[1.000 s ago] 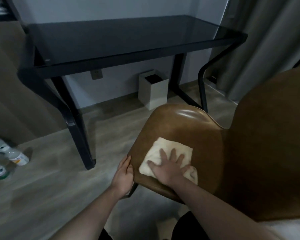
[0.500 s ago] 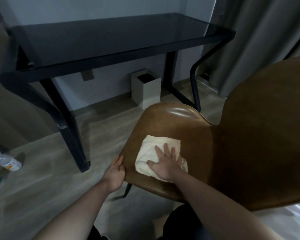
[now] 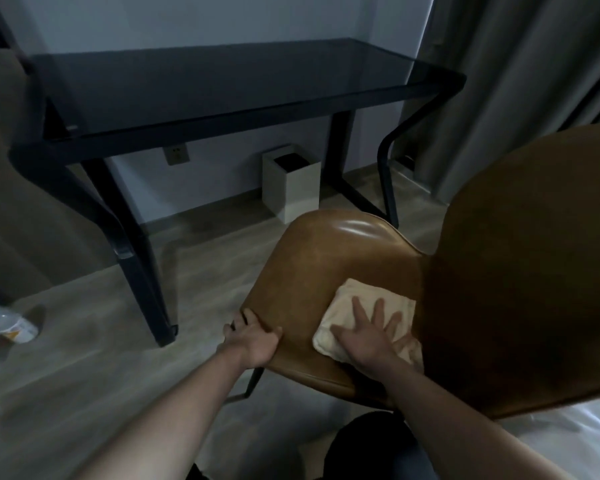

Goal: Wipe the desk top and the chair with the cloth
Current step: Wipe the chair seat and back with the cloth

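Chair (image 3: 326,271) (brown seat): may slide on the smooth floor under wiping pressure unless the left hand (image 3: 252,337), gripping the seat edge, holds firm. Desk (image 3: 222,84): stands beyond. Backrest (image 3: 520,271): blocks sweeps rightward. Bin (image 3: 291,183), bottle (image 3: 14,329): well apart. Cloth (image 3: 354,306): on the seat, could bunch under the flat, spread right hand (image 3: 368,337).
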`<state>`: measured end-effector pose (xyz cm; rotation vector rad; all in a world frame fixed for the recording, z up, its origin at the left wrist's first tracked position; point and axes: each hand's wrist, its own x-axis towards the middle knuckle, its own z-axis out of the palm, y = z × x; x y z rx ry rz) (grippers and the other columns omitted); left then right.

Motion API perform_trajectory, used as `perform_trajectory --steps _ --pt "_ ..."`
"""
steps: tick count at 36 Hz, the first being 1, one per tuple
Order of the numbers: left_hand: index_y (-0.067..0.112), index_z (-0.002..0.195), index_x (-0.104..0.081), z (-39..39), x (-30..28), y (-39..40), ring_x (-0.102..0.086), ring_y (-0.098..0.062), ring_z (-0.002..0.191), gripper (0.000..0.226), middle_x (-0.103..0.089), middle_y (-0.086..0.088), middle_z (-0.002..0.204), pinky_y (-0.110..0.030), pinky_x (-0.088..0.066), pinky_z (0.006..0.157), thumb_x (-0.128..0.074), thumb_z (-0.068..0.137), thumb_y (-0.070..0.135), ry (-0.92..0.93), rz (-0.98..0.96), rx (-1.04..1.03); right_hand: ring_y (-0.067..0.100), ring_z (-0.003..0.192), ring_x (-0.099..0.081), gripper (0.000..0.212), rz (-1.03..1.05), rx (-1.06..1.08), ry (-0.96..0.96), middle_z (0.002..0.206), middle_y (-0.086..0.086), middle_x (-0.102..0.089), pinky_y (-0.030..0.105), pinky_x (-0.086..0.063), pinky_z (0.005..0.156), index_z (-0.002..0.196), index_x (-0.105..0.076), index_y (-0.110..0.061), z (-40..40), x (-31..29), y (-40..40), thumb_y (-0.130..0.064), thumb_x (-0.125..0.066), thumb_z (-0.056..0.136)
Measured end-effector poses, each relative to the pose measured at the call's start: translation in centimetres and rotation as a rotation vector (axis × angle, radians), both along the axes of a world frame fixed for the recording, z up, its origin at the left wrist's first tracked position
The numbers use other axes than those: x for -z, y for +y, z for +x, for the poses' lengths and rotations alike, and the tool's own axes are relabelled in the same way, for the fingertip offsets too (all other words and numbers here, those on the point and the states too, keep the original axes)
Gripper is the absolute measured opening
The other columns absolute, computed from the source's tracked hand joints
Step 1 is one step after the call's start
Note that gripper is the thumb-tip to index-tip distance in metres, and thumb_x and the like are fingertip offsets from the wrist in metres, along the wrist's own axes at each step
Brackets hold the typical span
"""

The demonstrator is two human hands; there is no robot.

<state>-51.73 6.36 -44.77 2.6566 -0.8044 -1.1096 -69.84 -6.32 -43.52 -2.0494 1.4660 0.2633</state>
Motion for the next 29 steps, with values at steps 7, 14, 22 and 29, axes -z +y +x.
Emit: perform_trajectory --steps 7,14,22,29 --pt "0.014 0.162 0.008 0.7 1.2 -0.3 0.001 -0.034 0.156 0.095 0.011 -0.004 0.171 -0.052 -0.018 0.123 -0.034 0.096 0.069 -0.022 -0.005 0.047 0.035 0.151 0.026 0.083 -0.078 -0.302 -0.015 0.167 -0.007 0.023 0.063 0.019 0.115 0.156 -0.004 -0.055 8.1 1.2 -1.5 -0.074 -0.049 0.089" --pt "0.017 0.163 0.004 1.5 2.2 -0.9 0.002 -0.035 0.155 0.088 0.01 -0.005 0.17 -0.053 -0.019 0.121 -0.036 0.098 0.062 -0.043 0.003 0.063 0.035 0.15 0.028 0.081 -0.13 -0.427 0.004 0.169 -0.006 0.017 0.067 0.022 0.112 0.157 -0.016 -0.05 15.0 1.3 -1.8 -0.07 -0.051 0.086" --pt "0.012 0.161 0.004 1.4 1.4 -1.0 -0.002 -0.036 0.155 0.09 0.004 -0.007 0.169 -0.052 -0.02 0.122 -0.039 0.098 0.062 0.006 0.012 0.058 0.03 0.154 0.021 0.077 -0.135 -0.388 -0.062 0.169 -0.007 0.015 0.058 0.013 0.121 0.16 -0.011 -0.044 10.9 1.1 -3.1 -0.066 -0.044 0.094" --pt "0.01 0.161 0.01 0.4 0.0 -0.5 0.0 -0.036 0.155 0.094 0.009 -0.01 0.17 -0.047 -0.014 0.125 -0.038 0.099 0.063 0.019 0.011 0.031 0.032 0.153 0.021 0.075 -0.114 -0.116 -0.039 0.168 -0.003 0.02 0.058 0.012 0.12 0.161 -0.004 -0.041 1.0 1.0 -1.7 -0.067 -0.036 0.097"
